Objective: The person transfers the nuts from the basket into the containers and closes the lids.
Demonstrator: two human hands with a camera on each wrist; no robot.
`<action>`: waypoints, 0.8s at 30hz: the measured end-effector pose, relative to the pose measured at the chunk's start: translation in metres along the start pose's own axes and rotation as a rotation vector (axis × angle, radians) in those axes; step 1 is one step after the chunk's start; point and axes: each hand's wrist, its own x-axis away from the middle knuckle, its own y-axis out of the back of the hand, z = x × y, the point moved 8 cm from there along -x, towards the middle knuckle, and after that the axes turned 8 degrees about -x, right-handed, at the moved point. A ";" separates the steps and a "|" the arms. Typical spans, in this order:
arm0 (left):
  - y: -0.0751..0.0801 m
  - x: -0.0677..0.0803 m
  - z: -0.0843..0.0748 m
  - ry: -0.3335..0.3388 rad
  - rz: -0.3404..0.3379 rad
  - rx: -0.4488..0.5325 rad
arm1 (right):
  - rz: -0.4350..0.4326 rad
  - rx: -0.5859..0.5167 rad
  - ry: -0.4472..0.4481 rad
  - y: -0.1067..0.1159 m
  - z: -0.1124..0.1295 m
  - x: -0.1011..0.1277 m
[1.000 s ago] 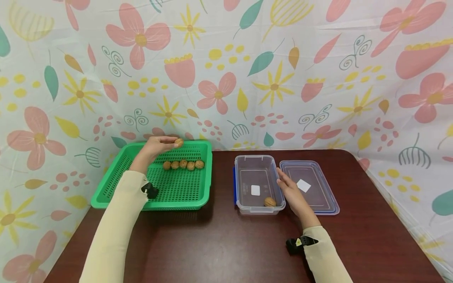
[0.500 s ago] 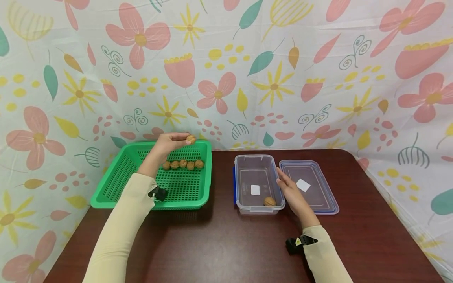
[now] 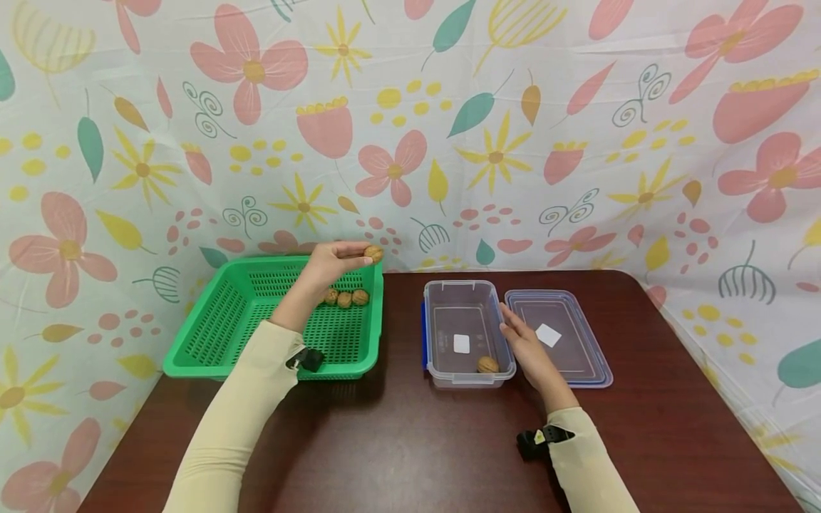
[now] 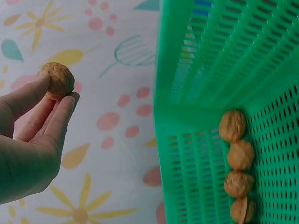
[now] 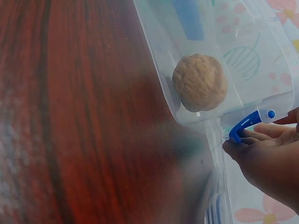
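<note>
Walnut pinched between thumb and fingertips of left hand, raised above the far right corner of green basket; same pinch shown in the left wrist view, nut at the very tips of the fingers, clear of the basket wall; more walnuts lying in a row on the basket floor, directly below the hand at about 6 o'clock. Clear tub standing open on dark surface, lying toward 3 o'clock from the held nut, slightly nearer the person; long axis of the tub running from near to far; gap of bare surface between basket and tub. One walnut already resting in the tub's near right corner, seen close through the wall in the right wrist view. Right hand set against the tub's right wall, fingers fairly straight, touching by the blue latch, gripping nothing. Flat lid lying just beside the tub at 3 o'clock. Left hand plainly the one carrying; right hand nearer the tub, merely steadying, by the look of it.
</note>
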 end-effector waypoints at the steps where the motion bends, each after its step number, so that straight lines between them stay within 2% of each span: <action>1: -0.003 0.000 -0.002 -0.004 -0.003 0.006 | 0.000 0.000 0.001 0.000 0.000 0.000; 15: -0.047 0.007 -0.018 -0.040 0.013 0.083 | -0.003 0.008 0.019 0.000 0.001 0.000; 24: -0.088 0.011 -0.027 -0.048 0.069 0.169 | 0.001 0.003 0.013 -0.001 0.000 0.000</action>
